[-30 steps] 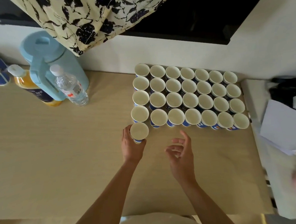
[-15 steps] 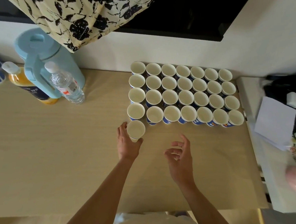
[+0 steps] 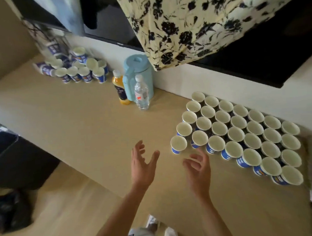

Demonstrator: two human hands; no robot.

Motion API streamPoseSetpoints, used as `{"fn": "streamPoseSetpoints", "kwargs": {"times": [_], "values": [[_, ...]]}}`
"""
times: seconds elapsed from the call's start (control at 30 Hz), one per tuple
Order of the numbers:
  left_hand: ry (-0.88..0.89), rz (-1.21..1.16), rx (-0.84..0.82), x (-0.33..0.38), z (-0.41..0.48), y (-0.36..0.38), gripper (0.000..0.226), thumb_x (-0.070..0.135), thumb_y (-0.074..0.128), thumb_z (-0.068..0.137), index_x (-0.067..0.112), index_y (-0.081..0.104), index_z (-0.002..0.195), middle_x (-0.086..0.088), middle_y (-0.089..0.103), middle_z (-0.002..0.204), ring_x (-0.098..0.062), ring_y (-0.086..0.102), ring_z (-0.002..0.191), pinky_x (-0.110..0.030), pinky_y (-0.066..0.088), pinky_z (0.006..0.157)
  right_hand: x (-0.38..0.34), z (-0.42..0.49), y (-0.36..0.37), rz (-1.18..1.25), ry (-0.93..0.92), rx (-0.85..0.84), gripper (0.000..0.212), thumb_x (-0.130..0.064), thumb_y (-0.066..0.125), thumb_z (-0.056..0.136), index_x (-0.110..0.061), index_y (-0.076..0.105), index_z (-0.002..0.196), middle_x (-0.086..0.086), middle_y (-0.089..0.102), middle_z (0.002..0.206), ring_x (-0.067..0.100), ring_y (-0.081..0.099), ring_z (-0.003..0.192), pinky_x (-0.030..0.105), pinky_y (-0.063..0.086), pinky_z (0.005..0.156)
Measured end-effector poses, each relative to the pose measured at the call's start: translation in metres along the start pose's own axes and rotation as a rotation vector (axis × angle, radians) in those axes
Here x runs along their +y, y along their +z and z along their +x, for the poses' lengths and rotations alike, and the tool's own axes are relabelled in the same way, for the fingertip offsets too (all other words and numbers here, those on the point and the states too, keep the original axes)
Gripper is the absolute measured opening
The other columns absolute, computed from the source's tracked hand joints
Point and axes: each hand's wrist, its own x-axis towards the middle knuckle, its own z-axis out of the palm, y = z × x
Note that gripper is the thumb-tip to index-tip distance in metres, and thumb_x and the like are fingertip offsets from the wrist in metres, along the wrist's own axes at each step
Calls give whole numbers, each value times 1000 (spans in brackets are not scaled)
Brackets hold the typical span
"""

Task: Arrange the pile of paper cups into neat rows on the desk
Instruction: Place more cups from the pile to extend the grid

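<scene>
Cup [image 3: 178, 144] set down, hands free, view swung left to the pile [image 3: 79, 71].
The left hand [image 3: 143, 167], which gripped the cup half a second ago, now hovers spread and empty just beside it; the right hand [image 3: 198, 168] hangs loosely curled, holding nothing. The cup stands upright at the near-left corner of the block [image 3: 236, 134], touching its neighbours and starting a fifth row, so the next step is judged to be a fetch from the pile. That pile lies well apart at the far left of the worktop [image 3: 78, 122], beyond the jug [image 3: 139, 73] and bottles. It is blurred: its count and which cups lie tipped cannot be told. The block's inner cups show rims only.
</scene>
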Motion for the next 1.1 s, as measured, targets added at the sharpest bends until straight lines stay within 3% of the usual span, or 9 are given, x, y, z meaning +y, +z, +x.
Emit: {"fn": "streamPoseSetpoints", "kwargs": {"times": [0.1,0.23,0.4,0.53,0.73,0.83,0.93,1.0,1.1], "values": [[-7,-118,56,32,-23,-38,45,40,67,94,25,53,134,6,63,121,-10,60,115,-30,50,91,-18,-10,25,22,-32,-99,46,3,72,87,-13,56,128,4,65,114,-6,68,87,11,51,72],[45,-209,103,62,-41,-92,59,65,55,83,27,60,128,12,66,120,-3,62,114,-25,50,92,-41,-30,62,19,-83,-219,46,6,70,87,-6,55,129,2,62,112,-7,67,84,8,49,70],[38,-205,177,67,-41,-156,31,46,55,100,28,62,125,14,65,122,10,58,110,-15,45,84,-58,-53,106,-6,-143,-322,46,4,69,88,-16,54,126,-1,62,115,4,65,95,8,49,69],[36,-220,181,54,-30,-206,33,53,50,95,35,64,118,19,66,119,15,56,105,-18,45,84,-57,-67,154,-38,-154,-326,46,8,71,85,-8,56,126,9,63,115,11,68,95,9,51,69],[33,-222,120,30,16,-301,27,54,52,95,36,67,111,18,70,111,14,59,100,-7,42,76,-39,-96,259,99,-116,-299,48,27,68,75,2,58,115,33,60,111,-7,67,62,5,46,54],[27,-206,87,16,46,-346,20,49,58,98,34,68,108,16,71,109,13,60,98,-6,43,74,-31,-112,307,146,-73,-262,51,30,65,75,12,57,121,32,59,108,-7,65,57,5,46,53],[21,-178,40,7,71,-382,12,36,59,99,34,67,107,17,69,110,16,57,101,-3,42,75,-31,-125,342,141,-2,-187,50,30,65,76,7,57,120,29,58,108,-4,68,60,5,49,58],[20,-169,10,3,88,-402,12,36,58,99,35,66,107,18,69,110,16,57,101,-5,42,75,-36,-132,360,136,34,-168,50,28,66,76,6,58,120,28,59,110,9,69,63,6,49,59],[20,-163,-28,3,115,-421,12,38,57,100,36,65,108,19,68,111,18,56,101,-10,40,76,-48,-124,382,148,70,-113,52,27,66,77,8,57,124,28,59,113,8,69,65,5,49,60]]}}
